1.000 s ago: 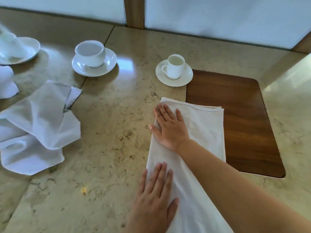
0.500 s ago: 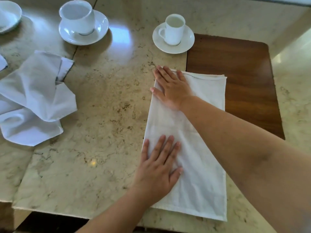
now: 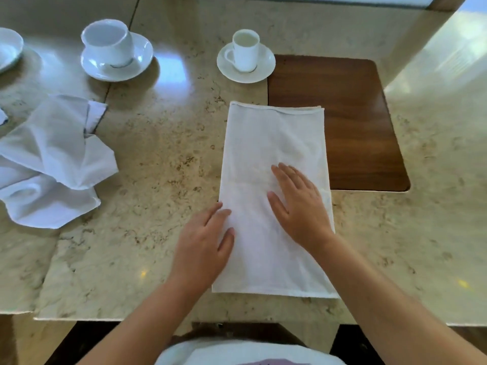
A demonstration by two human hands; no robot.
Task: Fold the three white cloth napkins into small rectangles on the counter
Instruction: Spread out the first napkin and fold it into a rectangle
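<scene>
Both hands were down flat on the folded napkin [image 3: 274,196], a long white rectangle that lay lengthwise on the marble counter [image 3: 158,154], its far right corner overlapping the wooden inlay panel [image 3: 353,122]. The right hand [image 3: 300,206] pressed the cloth near its middle, fingers straight and slightly spread, gripping nothing. The left hand [image 3: 203,243] rested at the napkin's left edge, fingers extended and relaxed, fingertips on the fabric and palm partly on the stone. Off to the left, well apart, the crumpled napkins [image 3: 50,159] sat in a loose unfolded heap; how many were in that pile could not be told. At the back of the counter a large cup and saucer [image 3: 113,54] stood left of a small espresso cup and saucer [image 3: 246,56], the latter just beside the wood panel's corner. Another plate [image 3: 8,51] showed partly at the far left edge.
</scene>
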